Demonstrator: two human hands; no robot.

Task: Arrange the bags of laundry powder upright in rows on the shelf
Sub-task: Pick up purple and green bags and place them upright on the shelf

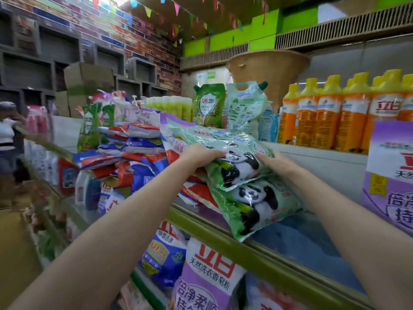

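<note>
Left hand point(202, 156) and right hand point(276, 163) grip (arms outstretched).

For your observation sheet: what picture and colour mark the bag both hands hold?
A black-and-white panda on green bag; head view.

At mid-frame, the left hand point(202, 155) and right hand point(276, 163) grip a green panda bag point(234, 157) from either side, tilted over a second panda bag point(257, 203) lying on the shelf point(297, 245). Red-and-blue bags point(134, 157) are heaped flat at centre left (none upright). Orange bottles point(339, 115) line the upper right.
</note>
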